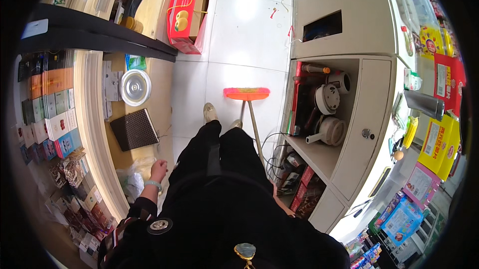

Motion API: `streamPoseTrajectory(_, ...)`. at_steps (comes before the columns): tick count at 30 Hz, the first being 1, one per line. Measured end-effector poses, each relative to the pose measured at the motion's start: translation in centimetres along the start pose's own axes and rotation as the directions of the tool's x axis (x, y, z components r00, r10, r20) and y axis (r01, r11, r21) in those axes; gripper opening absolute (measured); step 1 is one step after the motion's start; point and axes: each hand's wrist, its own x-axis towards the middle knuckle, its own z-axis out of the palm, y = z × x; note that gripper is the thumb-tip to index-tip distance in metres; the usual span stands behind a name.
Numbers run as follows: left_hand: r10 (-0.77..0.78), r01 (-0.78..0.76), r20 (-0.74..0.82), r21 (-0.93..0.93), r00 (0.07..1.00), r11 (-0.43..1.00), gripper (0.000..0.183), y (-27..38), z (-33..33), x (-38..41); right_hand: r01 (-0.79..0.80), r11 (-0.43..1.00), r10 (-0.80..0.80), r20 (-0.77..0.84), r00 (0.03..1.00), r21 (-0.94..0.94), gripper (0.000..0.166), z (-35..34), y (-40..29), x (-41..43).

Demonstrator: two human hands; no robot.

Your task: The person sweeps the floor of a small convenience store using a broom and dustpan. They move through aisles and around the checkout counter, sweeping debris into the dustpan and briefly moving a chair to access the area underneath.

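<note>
A broom with an orange head and pink bristles (246, 93) rests on the white tiled floor in front of my feet. Its wooden handle (255, 130) slants back to my right hand (274, 188), which grips it beside my thigh and is largely hidden by my dark clothing. My left hand (159, 170) hangs at my other side with its fingers curled in and nothing seen in it. Close to that hand, a crumpled clear plastic bag (135, 179) lies on the lower shelf.
A red gift carton (187, 11) stands on the floor ahead, left. Litter scraps (273, 13) lie farther right. The right-hand cabinet (312, 156) holds pots (329, 130), with black cables (270, 143) hanging beside it. A left shelf carries a dark checked box (134, 130) and a round-lidded tub (135, 87).
</note>
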Motion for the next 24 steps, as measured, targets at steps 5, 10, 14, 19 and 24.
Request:
streamPoseTrajectory(5,0.175,-0.171,-0.024,0.099,0.984,0.980,0.018,-3.0,-0.6,-1.3,0.107,0.974,-0.107,0.013,0.994,-0.198,0.057,5.5,-5.7,6.8)
streamPoseTrajectory(10,0.210,-0.205,-0.017,0.157,0.977,0.966,0.020,0.7,-1.7,-2.5,0.186,0.981,-0.191,-0.079,0.978,-0.063,0.045,2.2,-22.8,20.8)
streamPoseTrajectory(14,0.096,-0.098,-0.058,-0.031,0.994,0.995,0.019,1.4,-2.1,-1.3,0.190,0.964,-0.152,-0.201,0.968,0.188,0.045,-1.2,-30.5,20.5)
streamPoseTrajectory(19,0.086,-0.086,-0.028,-0.006,0.996,0.996,0.018,2.5,-0.4,0.4,0.182,0.958,-0.193,0.030,0.981,0.222,0.043,-1.2,-20.9,16.5)
streamPoseTrajectory(24,0.179,-0.181,0.045,0.040,0.983,0.983,0.020,5.1,0.7,2.9,0.203,0.947,-0.220,0.043,0.975,0.248,0.048,-2.8,-9.7,5.2)
